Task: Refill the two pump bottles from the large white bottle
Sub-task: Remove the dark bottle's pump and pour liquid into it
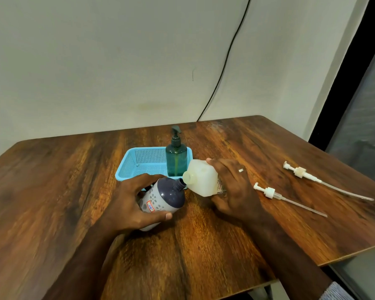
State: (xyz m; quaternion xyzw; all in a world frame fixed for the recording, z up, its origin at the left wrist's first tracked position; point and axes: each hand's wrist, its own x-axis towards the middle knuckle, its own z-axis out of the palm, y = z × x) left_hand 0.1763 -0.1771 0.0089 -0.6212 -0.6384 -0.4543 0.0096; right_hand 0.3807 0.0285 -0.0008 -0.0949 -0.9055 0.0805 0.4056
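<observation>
My left hand (pixel 130 204) grips a grey bottle with a dark blue top (pixel 165 195), tilted with its open neck pointing right. My right hand (pixel 232 187) holds the large white bottle (pixel 204 178) tipped to the left, its open mouth touching or almost touching the grey bottle's neck. A teal pump bottle (pixel 176 158) with its pump fitted stands upright in the right end of a light blue basket (pixel 136 163). Two white pump heads with long tubes lie on the table to the right, the nearer pump (pixel 271 193) and the farther pump (pixel 300 172).
The wooden table (pixel 74 191) meets a pale wall at the back. A black cable (pixel 221 70) hangs down the wall behind the table. The table's right edge runs beside a dark-framed glass panel (pixel 364 118).
</observation>
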